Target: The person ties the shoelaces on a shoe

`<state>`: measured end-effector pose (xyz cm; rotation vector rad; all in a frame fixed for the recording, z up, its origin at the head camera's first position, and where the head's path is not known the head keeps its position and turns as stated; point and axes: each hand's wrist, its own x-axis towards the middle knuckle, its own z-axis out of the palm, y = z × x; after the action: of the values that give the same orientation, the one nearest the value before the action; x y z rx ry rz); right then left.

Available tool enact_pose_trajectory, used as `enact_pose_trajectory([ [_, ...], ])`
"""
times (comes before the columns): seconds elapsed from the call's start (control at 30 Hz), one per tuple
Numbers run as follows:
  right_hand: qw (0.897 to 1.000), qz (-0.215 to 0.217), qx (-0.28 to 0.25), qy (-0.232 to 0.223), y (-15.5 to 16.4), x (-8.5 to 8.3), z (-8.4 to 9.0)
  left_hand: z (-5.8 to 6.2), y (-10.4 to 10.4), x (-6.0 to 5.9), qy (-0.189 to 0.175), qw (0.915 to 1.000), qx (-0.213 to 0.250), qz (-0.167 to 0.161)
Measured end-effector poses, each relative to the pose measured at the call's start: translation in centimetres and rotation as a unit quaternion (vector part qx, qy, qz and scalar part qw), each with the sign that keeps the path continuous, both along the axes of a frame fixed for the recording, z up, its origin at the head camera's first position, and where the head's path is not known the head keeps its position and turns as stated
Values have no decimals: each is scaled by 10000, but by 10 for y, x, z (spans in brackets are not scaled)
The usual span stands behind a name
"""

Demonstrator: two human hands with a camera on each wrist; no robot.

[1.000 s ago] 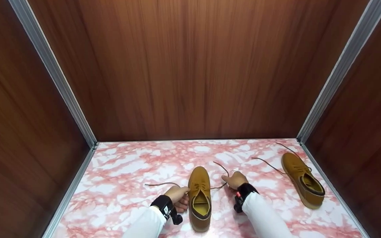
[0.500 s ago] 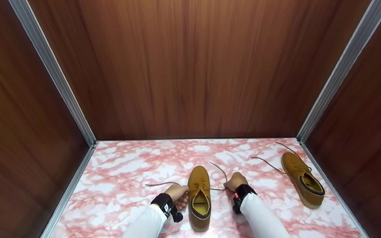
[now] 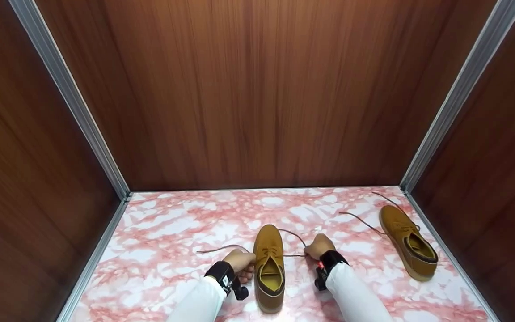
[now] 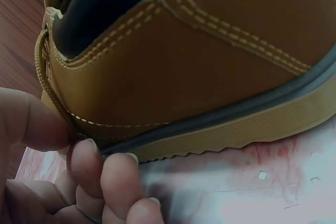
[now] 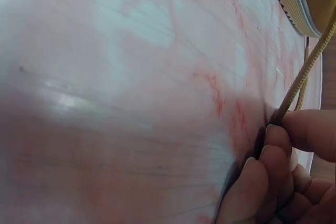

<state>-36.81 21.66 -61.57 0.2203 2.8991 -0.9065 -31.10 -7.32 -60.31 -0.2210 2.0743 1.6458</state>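
Tan shoe (image 3: pixel 269 268) stands on the pink-and-white marbled floor (image 3: pixel 172 232), low centre in the head view, between the two hands. Long axis runs straight away from the person: toe toward the wooden back wall (image 3: pixel 257 89), heel and open collar toward the person. Sole flat down, ribbed edge seen close in the left wrist view (image 4: pixel 220 135). Left lace (image 3: pixel 221 247) runs out from the eyelets to the left and lies slack on the floor; right lace (image 3: pixel 294 243) goes out to the right and curves back over toward the toe. Left hand (image 3: pixel 241 264) is just beside the shoe's left flank, thumb and curled fingers (image 4: pixel 84 166) pinching the lace against it (the exact contact point is partly hidden by the thumb). Right hand (image 3: pixel 319 246) is just right of the shoe, fingers (image 5: pixel 278 156) curled and pinching the right lace (image 5: pixel 302 77), which rises taut from the grip. Both wrists carry black straps, white sleeves behind. A second tan shoe (image 3: pixel 407 241) sits well apart near the right wall, toe pointing away and slightly left, its laces (image 3: pixel 360 220) loose on the floor.
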Motion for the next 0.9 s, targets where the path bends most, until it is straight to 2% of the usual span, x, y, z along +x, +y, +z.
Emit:
enact_pose_trajectory([
  [0.1, 9998, -58, -176, 2, 0, 1, 0, -1, 0, -2, 294, 9993, -246, -12],
  [0.2, 9991, -183, -378, -5, 1, 1, -1, -1, 1, -5, 602, 9972, -416, 128],
  [0.33, 9981, -369, -485, 71, 4, 3, -2, -3, 2, -11, 1006, 9927, -262, 619],
  [0.47, 9968, -454, -630, 175, 10, 4, -4, -1, 3, -18, 1395, 9841, 5, 1104],
  [0.53, 9929, -523, -1065, 115, 13, 3, -7, 1, 5, -22, 1504, 9805, 117, 1263],
  [0.63, 9774, -729, -1980, -127, 15, 1, -10, 7, 7, -26, 1696, 9752, 151, 1411],
  [0.73, 9619, -832, -2586, -317, 15, 2, -9, 15, 10, -31, 1921, 9704, 163, 1455],
  [0.9, 9618, -755, -2610, -346, 15, 2, -8, 27, 15, -35, 2400, 9640, 113, 1138],
])
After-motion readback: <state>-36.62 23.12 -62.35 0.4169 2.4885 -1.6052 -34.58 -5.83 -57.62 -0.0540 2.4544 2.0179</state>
